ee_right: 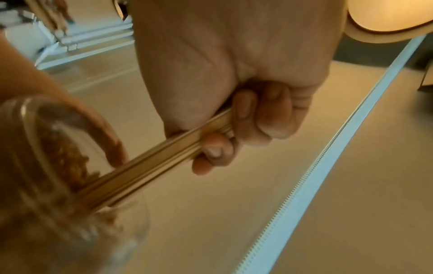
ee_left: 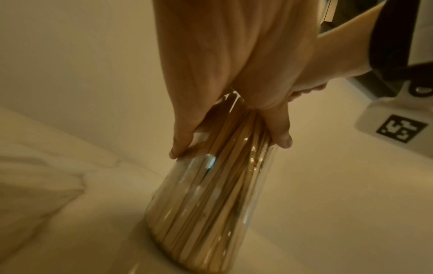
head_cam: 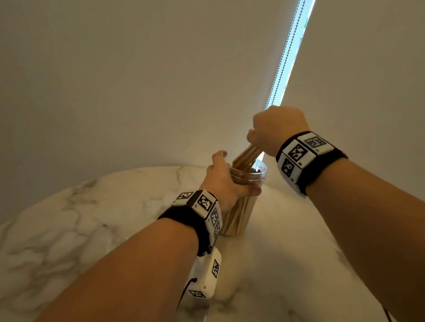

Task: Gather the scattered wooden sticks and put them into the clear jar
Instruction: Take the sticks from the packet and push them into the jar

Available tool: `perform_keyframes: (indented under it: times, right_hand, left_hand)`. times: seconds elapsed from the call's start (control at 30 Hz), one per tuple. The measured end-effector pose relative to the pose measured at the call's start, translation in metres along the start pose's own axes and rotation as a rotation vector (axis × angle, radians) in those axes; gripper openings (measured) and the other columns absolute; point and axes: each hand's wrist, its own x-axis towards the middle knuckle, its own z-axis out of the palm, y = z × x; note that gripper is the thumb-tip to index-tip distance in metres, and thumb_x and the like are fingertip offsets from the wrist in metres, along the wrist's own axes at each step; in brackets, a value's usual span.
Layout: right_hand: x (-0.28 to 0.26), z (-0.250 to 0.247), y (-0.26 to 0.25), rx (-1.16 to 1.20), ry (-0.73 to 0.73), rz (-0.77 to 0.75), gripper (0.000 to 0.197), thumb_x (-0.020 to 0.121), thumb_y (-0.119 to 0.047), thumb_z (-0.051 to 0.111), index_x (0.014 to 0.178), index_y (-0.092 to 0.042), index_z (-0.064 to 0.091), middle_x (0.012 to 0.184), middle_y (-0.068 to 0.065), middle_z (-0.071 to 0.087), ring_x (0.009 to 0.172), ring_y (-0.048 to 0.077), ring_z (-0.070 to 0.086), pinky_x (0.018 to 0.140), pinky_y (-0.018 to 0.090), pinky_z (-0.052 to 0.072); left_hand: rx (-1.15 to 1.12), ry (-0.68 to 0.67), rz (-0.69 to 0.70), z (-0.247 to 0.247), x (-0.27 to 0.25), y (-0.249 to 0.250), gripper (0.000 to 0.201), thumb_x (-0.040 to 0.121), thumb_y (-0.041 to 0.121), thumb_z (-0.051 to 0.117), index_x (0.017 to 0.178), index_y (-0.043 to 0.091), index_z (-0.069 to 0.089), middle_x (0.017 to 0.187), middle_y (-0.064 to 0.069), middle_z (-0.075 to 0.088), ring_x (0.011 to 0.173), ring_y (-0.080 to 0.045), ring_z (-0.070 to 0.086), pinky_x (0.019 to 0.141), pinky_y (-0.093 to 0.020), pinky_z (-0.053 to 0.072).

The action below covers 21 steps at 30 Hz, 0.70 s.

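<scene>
jar [ee_right: 46,166] blurred, its base cut off, stick [ee_right: 150,166] tops hidden in fist

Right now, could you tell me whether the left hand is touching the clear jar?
Touching. The left wrist view shows the left hand with thumb and fingers wrapped around the upper wall of the clear jar.

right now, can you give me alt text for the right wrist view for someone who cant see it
The right hand grips a bundle of thin wooden sticks, their lower ends angled into the open mouth of a clear plastic jar that already holds more sticks. Behind is a pale blind with a bright strip of daylight.
</scene>
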Motion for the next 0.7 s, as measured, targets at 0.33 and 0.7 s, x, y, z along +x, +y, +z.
perform_keyframes:
  times: [0.33,0.7]
  right_hand:
    - [0.001,0.009,-0.016,-0.031,0.004,-0.101,0.039,0.1,-0.044,0.046,0.078,-0.012,0.056,0.066,0.001,0.047,0.07,0.025,0.055,0.061,0.033,0.042]
    - [0.007,0.011,-0.034,0.181,-0.081,-0.048,0.027,0.098,-0.031,0.059,0.11,-0.007,0.061,0.088,0.007,0.056,0.079,0.024,0.056,0.067,0.032,0.048]
  left_hand:
    - [0.003,0.031,-0.006,0.002,0.005,-0.005,0.121,0.06,0.041,0.091,0.15,0.03,0.011,0.14,-0.007,0.047,0.124,-0.025,0.052,0.104,-0.04,0.045]
    - [-0.002,0.037,-0.006,0.003,0.001,-0.003,0.121,0.061,0.04,0.091,0.15,0.033,0.011,0.137,-0.006,0.052,0.124,-0.025,0.054,0.102,-0.04,0.046]
